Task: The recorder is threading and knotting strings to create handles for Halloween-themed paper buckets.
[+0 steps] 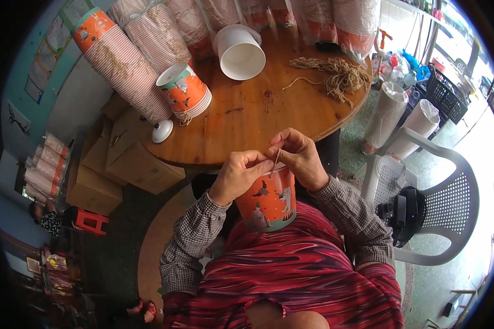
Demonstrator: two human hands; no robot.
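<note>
An orange paper bucket [264, 202] with a green base band and printed figures sits against my lap, close to the table's near edge. At its rim, a short piece of brown twine [275, 163] runs between my fingertips. My left hand [239, 173] is closed at the rim's left side, thumb and forefinger pinched by the twine. From the right, my right hand [303, 159] pinches the twine's upper end between thumb and forefinger. Exactly where the twine enters the bucket is hidden by my fingers.
On the round wooden table [247, 123] are a loose twine bundle [340, 77], a white bucket [241, 59], a short orange bucket stack [187, 94] and tall bagged stacks [127, 68]. A grey plastic chair [450, 192] holding a black item stands right; cardboard boxes [96, 183] stand left.
</note>
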